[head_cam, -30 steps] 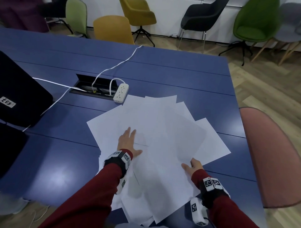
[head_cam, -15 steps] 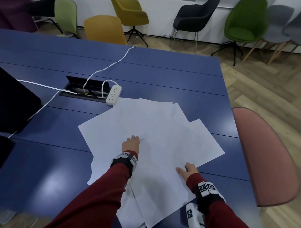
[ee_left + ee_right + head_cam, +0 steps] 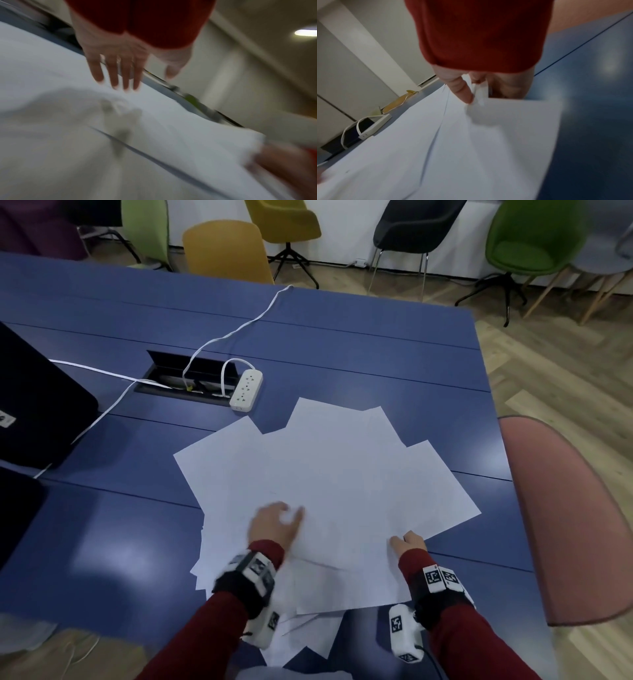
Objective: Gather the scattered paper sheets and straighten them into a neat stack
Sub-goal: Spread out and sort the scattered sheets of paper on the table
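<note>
Sheets: white paper sheets (image 3: 335, 484) lie fanned and overlapping on the near part of the blue table (image 3: 342, 344), corners sticking out at many angles; a few hang past the near edge between the two arms.
Left hand: the left hand (image 3: 274, 525) is over the near-left part of the fan, blurred; the left wrist view shows its fingers (image 3: 115, 73) straight and close together, thumb held apart, tips down at the paper. Whether they touch it, I cannot tell.
Right hand: the right hand (image 3: 409, 544) is at the near-right edge of the fan; the right wrist view shows the thumb (image 3: 462, 89) on top of a sheet corner with curled fingers under it, pinching the paper.
Power strip: a white power strip (image 3: 246, 390) lies just beyond the fan's far-left side, apart from it, its cord looping into a cable hatch (image 3: 171, 371) in the table.
Left edge: a black case (image 3: 37, 405) with a small white label sits on the table, well apart from the sheets.
Right: a pink chair (image 3: 565, 525) stands beside the table's right edge.
Background: yellow, green and black chairs on a wooden floor.
</note>
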`<state>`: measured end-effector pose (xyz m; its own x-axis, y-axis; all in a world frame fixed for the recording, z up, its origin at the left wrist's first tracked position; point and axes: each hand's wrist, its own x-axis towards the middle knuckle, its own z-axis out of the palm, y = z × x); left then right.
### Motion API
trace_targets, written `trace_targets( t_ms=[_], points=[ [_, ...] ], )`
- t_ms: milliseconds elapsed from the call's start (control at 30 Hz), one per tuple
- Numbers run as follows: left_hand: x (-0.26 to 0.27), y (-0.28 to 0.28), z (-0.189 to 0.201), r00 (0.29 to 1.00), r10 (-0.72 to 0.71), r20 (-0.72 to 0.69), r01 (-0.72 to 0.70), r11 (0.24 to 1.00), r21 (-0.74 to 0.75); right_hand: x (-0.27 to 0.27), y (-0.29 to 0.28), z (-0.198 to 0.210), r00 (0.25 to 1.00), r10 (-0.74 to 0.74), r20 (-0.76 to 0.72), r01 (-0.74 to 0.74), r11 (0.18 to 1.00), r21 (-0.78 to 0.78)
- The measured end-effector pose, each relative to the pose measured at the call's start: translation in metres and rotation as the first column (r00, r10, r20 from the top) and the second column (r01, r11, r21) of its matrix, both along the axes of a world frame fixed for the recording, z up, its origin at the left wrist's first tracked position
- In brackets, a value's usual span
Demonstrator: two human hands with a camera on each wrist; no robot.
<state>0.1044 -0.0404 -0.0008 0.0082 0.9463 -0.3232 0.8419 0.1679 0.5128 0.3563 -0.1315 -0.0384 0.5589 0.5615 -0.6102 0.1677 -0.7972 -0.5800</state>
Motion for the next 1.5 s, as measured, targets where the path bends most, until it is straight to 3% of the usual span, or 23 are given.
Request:
trace_targets(
  t_ms=[33,100,167,267,333,433,500,533,633,733,800,867,967,1033,1167,1233,1333,1400,1500],
  points=[
    [-0.021,0.012,-0.005,0.983,0.173,-0.057,-0.170,0.984,0.058,0.002,-0.001,0.000,1.000,0.009,0.003,-0.009,1.000,-0.009],
    [-0.060,0.026,-0.011,0.885,0.431,-0.178,-0.427,0.902,0.062,0.007,-0.003,0.003,1.000,0.011,0.006,-0.011,1.000,-0.019],
    [-0.080,0.031,-0.012,0.826,0.497,-0.265,-0.516,0.857,-0.003,0.012,-0.004,0.003,1.000,0.030,0.009,-0.029,0.998,-0.050],
    [-0.078,0.036,-0.011,0.845,0.431,-0.318,-0.475,0.877,-0.074,0.019,-0.004,0.001,0.995,0.099,0.007,-0.098,0.991,-0.089],
    [-0.067,0.038,-0.009,0.874,0.422,-0.240,-0.463,0.873,-0.154,0.019,-0.004,0.002,0.995,0.089,0.039,-0.088,0.996,-0.024],
    [-0.051,0.039,-0.014,0.904,0.427,0.003,-0.414,0.879,-0.238,0.019,-0.008,0.009,0.989,-0.134,0.067,0.123,0.982,0.145],
    [-0.043,0.038,-0.018,0.918,0.382,0.103,-0.354,0.909,-0.217,0.022,-0.007,0.016,0.968,-0.236,0.089,0.226,0.968,0.109],
    [-0.040,0.036,-0.019,0.923,0.360,0.134,-0.332,0.924,-0.190,0.026,-0.008,0.014,0.971,-0.216,0.106,0.210,0.975,0.068],
    [-0.033,0.033,-0.023,0.922,0.338,0.191,-0.311,0.937,-0.157,0.029,-0.009,0.010,0.994,0.049,0.098,-0.048,0.999,-0.009],
    [-0.027,0.027,-0.026,0.888,0.368,0.275,-0.330,0.928,-0.175,0.020,-0.011,0.004,0.958,0.282,0.058,-0.282,0.959,-0.011],
    [-0.024,0.023,-0.030,0.877,0.378,0.298,-0.334,0.924,-0.188,0.009,-0.011,0.004,0.948,0.319,0.011,-0.319,0.947,0.026],
    [-0.024,0.019,-0.033,0.873,0.377,0.310,-0.323,0.923,-0.210,0.000,-0.010,0.006,0.978,0.204,0.029,-0.206,0.972,0.113],
    [-0.027,0.014,-0.032,0.872,0.384,0.304,-0.305,0.911,-0.276,-0.007,-0.009,0.018,0.987,-0.151,0.057,0.130,0.954,0.271],
    [-0.025,0.013,-0.025,0.865,0.394,0.311,-0.301,0.903,-0.306,-0.012,-0.007,0.022,0.975,-0.214,0.064,0.187,0.938,0.291],
    [-0.022,0.017,-0.018,0.849,0.441,0.291,-0.310,0.862,-0.402,-0.020,0.002,0.018,0.991,0.100,0.087,-0.113,0.980,0.165],
    [-0.021,0.017,-0.019,0.855,0.441,0.274,-0.311,0.857,-0.410,-0.014,0.005,0.020,0.988,0.078,0.135,-0.097,0.985,0.142],
    [-0.016,0.014,-0.013,0.852,0.466,0.239,-0.358,0.851,-0.384,0.011,-0.002,0.022,0.911,0.114,0.396,-0.067,0.989,-0.130],
    [-0.012,0.013,-0.014,0.839,0.488,0.238,-0.381,0.841,-0.384,0.023,-0.012,0.021,0.913,0.152,0.379,-0.053,0.964,-0.260],
    [-0.009,0.016,-0.014,0.810,0.521,0.271,-0.405,0.829,-0.385,0.019,-0.018,0.016,0.897,0.260,0.358,-0.151,0.940,-0.306]
  ],
)
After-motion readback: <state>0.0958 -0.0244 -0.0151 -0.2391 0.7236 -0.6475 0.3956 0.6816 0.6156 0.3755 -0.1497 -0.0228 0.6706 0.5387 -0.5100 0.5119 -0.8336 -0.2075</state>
